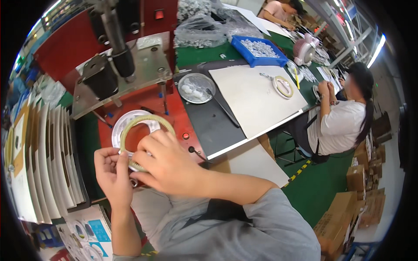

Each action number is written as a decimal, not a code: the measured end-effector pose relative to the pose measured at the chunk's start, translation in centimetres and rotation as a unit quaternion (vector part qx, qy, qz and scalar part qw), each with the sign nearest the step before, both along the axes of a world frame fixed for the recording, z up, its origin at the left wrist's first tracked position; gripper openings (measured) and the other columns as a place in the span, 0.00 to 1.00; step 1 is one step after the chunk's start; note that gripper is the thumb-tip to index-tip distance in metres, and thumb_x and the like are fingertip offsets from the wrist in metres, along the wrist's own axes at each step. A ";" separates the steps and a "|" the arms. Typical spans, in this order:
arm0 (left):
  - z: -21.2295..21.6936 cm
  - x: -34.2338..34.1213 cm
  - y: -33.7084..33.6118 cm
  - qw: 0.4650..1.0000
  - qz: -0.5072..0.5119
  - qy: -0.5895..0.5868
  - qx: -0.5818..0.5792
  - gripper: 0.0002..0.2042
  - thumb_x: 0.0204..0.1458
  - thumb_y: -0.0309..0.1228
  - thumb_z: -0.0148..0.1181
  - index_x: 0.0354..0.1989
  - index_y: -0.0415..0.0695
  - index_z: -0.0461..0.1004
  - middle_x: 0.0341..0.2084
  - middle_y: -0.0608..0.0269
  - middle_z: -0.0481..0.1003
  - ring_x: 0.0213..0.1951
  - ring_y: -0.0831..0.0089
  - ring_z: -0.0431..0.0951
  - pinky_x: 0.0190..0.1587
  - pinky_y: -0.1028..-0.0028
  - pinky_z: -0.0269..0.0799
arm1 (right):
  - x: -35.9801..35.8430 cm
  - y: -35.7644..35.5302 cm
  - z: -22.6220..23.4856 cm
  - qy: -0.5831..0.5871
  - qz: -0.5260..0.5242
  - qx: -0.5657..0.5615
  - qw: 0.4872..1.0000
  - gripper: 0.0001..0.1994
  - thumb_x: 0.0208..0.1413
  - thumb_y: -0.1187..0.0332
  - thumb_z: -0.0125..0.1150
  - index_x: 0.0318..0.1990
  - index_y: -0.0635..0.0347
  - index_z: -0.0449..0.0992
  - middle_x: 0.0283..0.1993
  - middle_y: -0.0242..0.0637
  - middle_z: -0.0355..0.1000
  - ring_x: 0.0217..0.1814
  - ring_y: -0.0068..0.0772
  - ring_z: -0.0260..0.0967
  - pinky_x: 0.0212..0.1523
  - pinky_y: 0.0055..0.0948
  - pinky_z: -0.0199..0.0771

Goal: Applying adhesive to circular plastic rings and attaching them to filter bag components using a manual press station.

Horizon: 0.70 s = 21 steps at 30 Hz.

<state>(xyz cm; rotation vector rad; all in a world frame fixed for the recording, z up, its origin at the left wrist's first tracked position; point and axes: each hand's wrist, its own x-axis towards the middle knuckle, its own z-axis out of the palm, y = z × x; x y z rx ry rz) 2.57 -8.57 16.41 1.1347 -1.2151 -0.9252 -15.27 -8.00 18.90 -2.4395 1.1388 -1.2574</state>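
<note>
Both my hands are on a pale yellow ring with fine teeth along its inside [150, 117], tilted just in front of a red press base. My left hand [114, 174] pinches the ring's near left edge between thumb and fingers. Bent over the near side, my right hand [167, 163] has its fingers closed at the ring and partly inside it. A small round metal piece [134, 182] shows below the right fingers; what holds it is hidden. Behind the ring, a white round plastic part [116, 130] lies on the red base [178, 117].
The press's clear plate [143, 74] and black cylinder [124, 63] stand above. Rightward are a dish of white paste [196, 96], a black stick [224, 108], a white board [248, 117] bearing another ring [283, 87], and a blue tray [257, 61]. Cardboard dividers [48, 161] stand left; a co-worker [339, 117] sits right.
</note>
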 end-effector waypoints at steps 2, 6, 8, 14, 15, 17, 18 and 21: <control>0.3 -0.5 -0.4 0.999 0.032 -0.018 -0.008 0.07 0.64 0.23 0.63 0.45 0.38 0.70 0.32 0.65 0.74 0.32 0.85 0.73 0.33 0.83 0.68 | 0.2 -0.9 -0.1 0.016 0.003 0.002 1.000 0.16 0.50 0.63 0.76 0.41 0.60 0.77 0.45 0.37 0.68 0.50 0.46 0.64 0.53 0.47 0.65; 0.5 -1.0 -1.3 0.997 0.062 -0.035 -0.003 0.08 0.64 0.25 0.64 0.44 0.39 0.69 0.29 0.65 0.75 0.29 0.85 0.72 0.31 0.83 0.67 | 0.2 -2.6 0.2 0.030 0.001 -0.013 0.999 0.14 0.49 0.67 0.75 0.39 0.59 0.77 0.43 0.38 0.67 0.50 0.47 0.64 0.52 0.46 0.65; 0.1 -1.0 -1.8 0.993 0.082 -0.088 -0.020 0.08 0.65 0.27 0.64 0.42 0.38 0.72 0.28 0.65 0.75 0.25 0.85 0.69 0.27 0.80 0.66 | 0.0 -3.4 0.3 0.012 0.008 -0.005 1.000 0.12 0.49 0.69 0.75 0.38 0.58 0.78 0.43 0.38 0.68 0.50 0.47 0.63 0.52 0.45 0.65; -1.4 0.9 -1.0 0.961 0.082 -0.248 -0.094 0.04 0.62 0.24 0.64 0.39 0.37 0.77 0.36 0.58 0.77 0.36 0.68 0.74 0.39 0.69 0.71 | -1.7 -4.1 -0.6 0.082 0.002 0.031 0.996 0.10 0.49 0.71 0.76 0.38 0.58 0.81 0.43 0.36 0.68 0.50 0.45 0.63 0.48 0.43 0.63; -1.5 1.1 -0.8 0.966 0.061 -0.228 -0.105 0.04 0.61 0.23 0.64 0.40 0.37 0.77 0.38 0.56 0.78 0.40 0.64 0.75 0.43 0.67 0.71 | -1.8 -4.0 -0.6 0.083 0.003 0.031 0.996 0.10 0.49 0.71 0.76 0.38 0.58 0.81 0.43 0.36 0.68 0.50 0.45 0.63 0.48 0.43 0.63; -1.6 1.4 -0.5 0.959 0.055 -0.247 -0.127 0.04 0.60 0.22 0.64 0.40 0.37 0.77 0.40 0.55 0.78 0.42 0.62 0.75 0.47 0.66 0.71 | -1.9 -4.0 -0.6 0.080 0.004 0.019 0.997 0.12 0.49 0.70 0.76 0.40 0.57 0.81 0.44 0.37 0.69 0.50 0.46 0.63 0.48 0.43 0.64; -1.7 1.6 -0.4 0.951 0.049 -0.267 -0.149 0.04 0.59 0.22 0.64 0.41 0.37 0.77 0.42 0.54 0.78 0.45 0.60 0.76 0.50 0.65 0.71 | -1.9 -4.0 -0.6 0.080 0.005 0.020 0.997 0.12 0.49 0.70 0.76 0.40 0.57 0.81 0.44 0.37 0.69 0.50 0.46 0.63 0.48 0.43 0.64; -2.2 2.2 0.3 0.954 0.060 -0.258 -0.138 0.05 0.58 0.21 0.64 0.41 0.37 0.78 0.44 0.52 0.78 0.48 0.56 0.77 0.55 0.63 0.71 | -1.5 -4.1 -0.2 0.098 0.022 0.024 0.995 0.15 0.47 0.70 0.77 0.43 0.57 0.81 0.45 0.39 0.70 0.50 0.47 0.65 0.50 0.44 0.67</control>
